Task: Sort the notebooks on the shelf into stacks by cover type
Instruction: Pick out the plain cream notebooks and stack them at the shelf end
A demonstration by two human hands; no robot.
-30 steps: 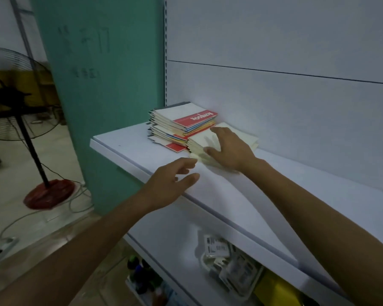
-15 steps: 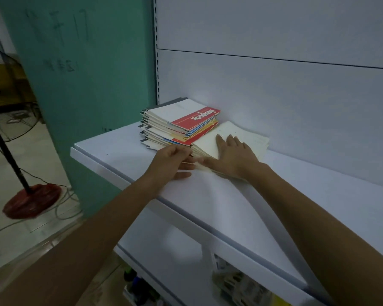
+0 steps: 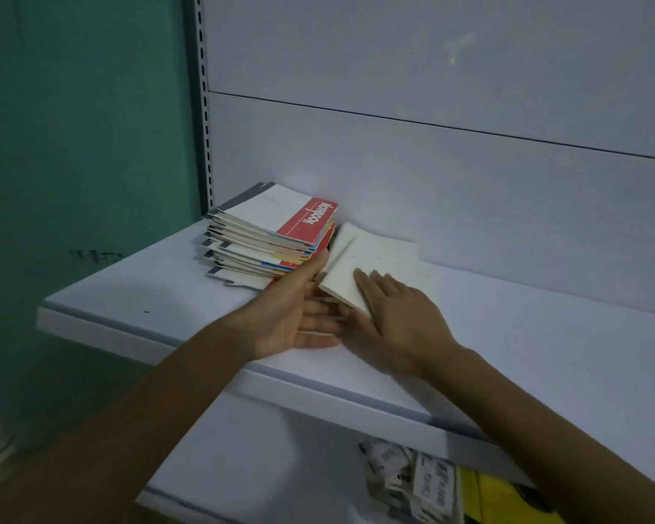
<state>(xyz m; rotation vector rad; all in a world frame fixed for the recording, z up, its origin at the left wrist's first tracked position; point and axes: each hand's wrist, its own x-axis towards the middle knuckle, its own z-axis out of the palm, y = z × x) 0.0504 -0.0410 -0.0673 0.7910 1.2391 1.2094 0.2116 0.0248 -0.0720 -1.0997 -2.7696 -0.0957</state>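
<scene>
A stack of several notebooks [image 3: 269,236] lies at the shelf's back left, its top cover white with a red band. Just to its right is a low pile of plain cream notebooks [image 3: 382,255], its near left corner slightly raised. My right hand [image 3: 398,319] lies flat on top of the cream pile, fingers straight. With straight fingers, my left hand [image 3: 299,312] reaches to the pile's near left corner, its thumb pointing up into the gap between the two piles.
The white shelf [image 3: 545,353] runs on to the right along a white back panel. A green wall [image 3: 84,145] borders the shelf on the left. Below the shelf are small packaged items [image 3: 413,478] and something yellow [image 3: 507,501].
My left hand has moved from the shelf's front edge up to the cream pile's near left corner. My right hand stays on top of the pile, and the view has come closer.
</scene>
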